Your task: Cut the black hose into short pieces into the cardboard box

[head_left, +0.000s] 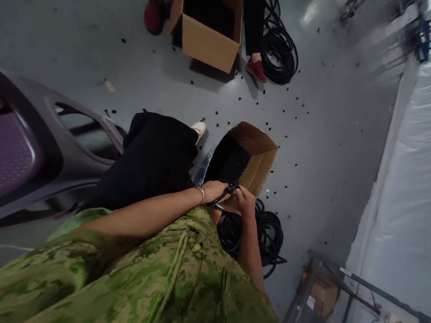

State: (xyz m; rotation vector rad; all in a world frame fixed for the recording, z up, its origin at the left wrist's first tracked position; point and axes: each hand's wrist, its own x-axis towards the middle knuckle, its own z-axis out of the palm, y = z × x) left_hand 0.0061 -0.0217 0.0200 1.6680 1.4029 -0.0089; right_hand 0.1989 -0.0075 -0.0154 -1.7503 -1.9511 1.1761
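My left hand (215, 189) and my right hand (243, 200) meet over my lap, both closed on a black hose (224, 194) that runs between them. Just beyond them stands an open cardboard box (260, 157) filled with small black pieces (228, 161). A coil of black hose (269, 235) lies on the floor to the right of my right forearm. I wear a green patterned top, and a bracelet circles my left wrist.
A grey and purple plastic chair (9, 155) stands at my left. Another person's legs in red shoes (256, 69) straddle a second cardboard box (210, 20), beside another hose coil (280, 48). Black bits litter the grey floor. White plastic sheeting (428, 173) and a metal frame (347, 277) fill the right.
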